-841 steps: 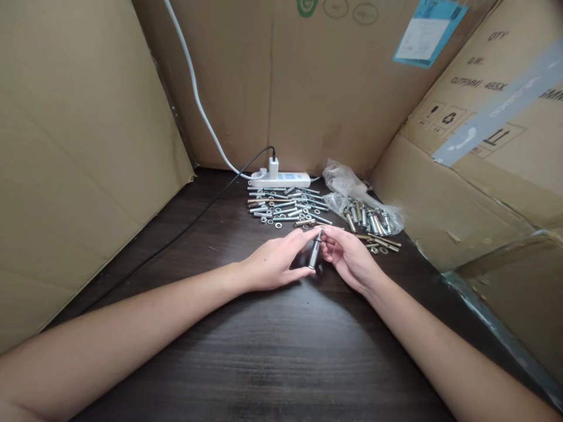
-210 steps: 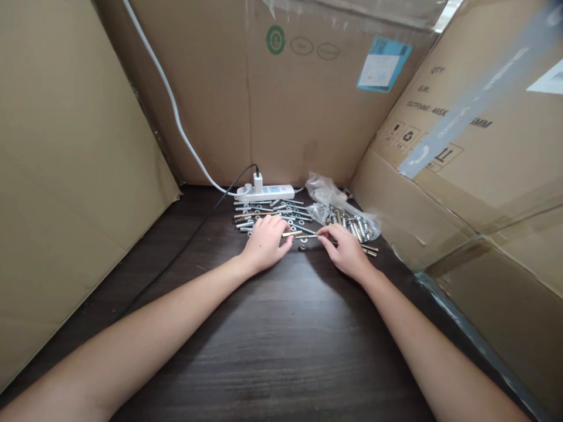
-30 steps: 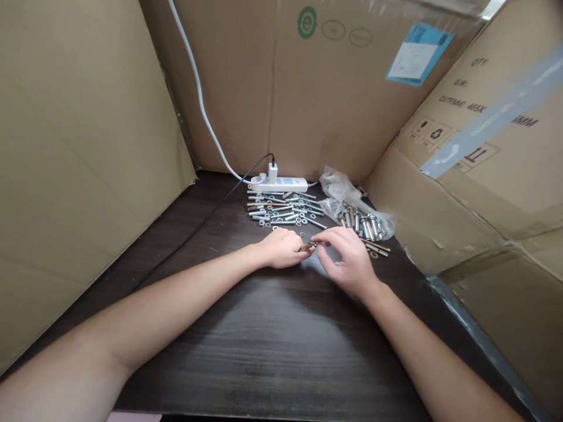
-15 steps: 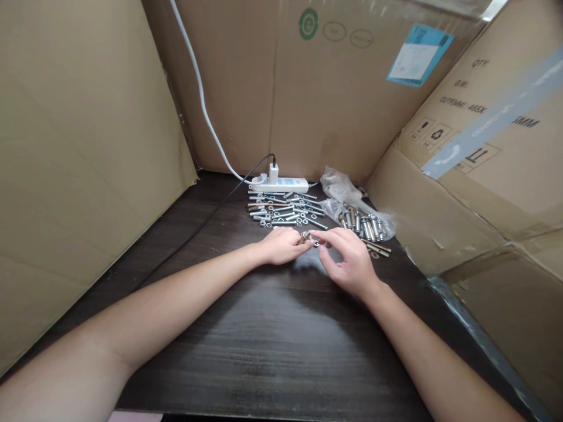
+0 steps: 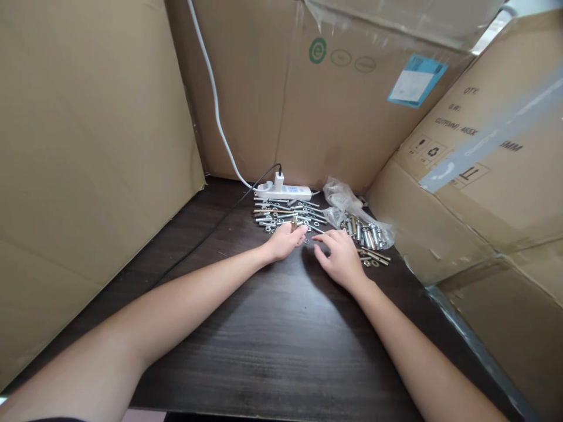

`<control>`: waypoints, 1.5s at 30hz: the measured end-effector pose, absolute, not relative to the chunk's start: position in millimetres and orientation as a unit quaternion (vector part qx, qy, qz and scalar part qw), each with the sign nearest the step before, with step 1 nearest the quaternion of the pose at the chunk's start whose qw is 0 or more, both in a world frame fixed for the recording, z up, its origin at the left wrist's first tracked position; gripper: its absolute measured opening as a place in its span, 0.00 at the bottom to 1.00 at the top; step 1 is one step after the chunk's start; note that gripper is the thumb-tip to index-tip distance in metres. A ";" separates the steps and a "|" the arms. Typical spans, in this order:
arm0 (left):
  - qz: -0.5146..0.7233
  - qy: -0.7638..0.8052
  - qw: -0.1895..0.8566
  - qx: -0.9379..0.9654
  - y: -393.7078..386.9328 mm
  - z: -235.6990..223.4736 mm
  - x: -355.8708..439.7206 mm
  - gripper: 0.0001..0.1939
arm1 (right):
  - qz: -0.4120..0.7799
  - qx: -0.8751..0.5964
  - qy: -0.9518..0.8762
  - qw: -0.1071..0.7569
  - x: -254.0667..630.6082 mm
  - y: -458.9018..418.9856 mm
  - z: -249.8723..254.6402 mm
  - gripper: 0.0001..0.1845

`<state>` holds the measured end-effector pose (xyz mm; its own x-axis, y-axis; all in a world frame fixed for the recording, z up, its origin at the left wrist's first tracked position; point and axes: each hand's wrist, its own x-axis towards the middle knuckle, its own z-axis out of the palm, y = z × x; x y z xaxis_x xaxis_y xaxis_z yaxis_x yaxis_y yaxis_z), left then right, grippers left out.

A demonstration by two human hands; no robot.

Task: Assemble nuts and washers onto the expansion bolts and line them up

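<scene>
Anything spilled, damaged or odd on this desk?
Bolts and washers lie loose across the desk beside the power strip; more spill from a torn plastic bag. Left hand and right hand rest at the pile's edge.

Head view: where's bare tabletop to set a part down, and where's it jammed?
Bare: the dark table between the forearms, and the strip left of the left hand up to the black cable. Crowded: loose bolts and washers before the power strip, and the plastic bag of bolts beyond the right hand.
</scene>
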<state>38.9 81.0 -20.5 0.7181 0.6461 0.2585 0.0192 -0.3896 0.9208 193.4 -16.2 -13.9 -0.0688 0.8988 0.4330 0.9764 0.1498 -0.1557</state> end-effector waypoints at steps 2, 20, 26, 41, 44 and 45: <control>0.308 0.211 0.506 0.777 81.4 -22.8 39.7 0.24 | -0.098 -0.659 -0.722 0.186 189.1 -9.6 -16.5 0.13; 0.336 0.199 0.544 0.743 82.0 -22.6 41.5 0.23 | -0.090 -0.642 -0.751 0.128 184.0 1.1 -20.1 0.10; 0.339 0.207 0.551 0.734 82.2 -19.5 41.2 0.25 | -0.099 -0.624 -0.760 0.155 181.4 -1.9 -19.2 0.10; 0.339 0.203 0.571 0.720 80.6 -20.2 41.8 0.25 | -0.066 -0.565 -0.806 0.161 170.9 -8.6 -16.9 0.11; 0.342 0.200 0.560 0.728 81.0 -19.4 41.0 0.24 | -0.072 -0.571 -0.801 0.168 175.6 -12.3 -14.2 0.09; 0.339 0.202 0.558 0.730 81.0 -19.2 40.8 0.23 | -0.072 -0.572 -0.800 0.168 176.7 -13.0 -13.9 0.09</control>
<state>40.8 81.0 -19.2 0.6887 0.6734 0.2686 -0.0834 -0.2945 0.9520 176.7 -13.0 -13.9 -0.2903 0.8903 0.3509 0.9387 0.3361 -0.0762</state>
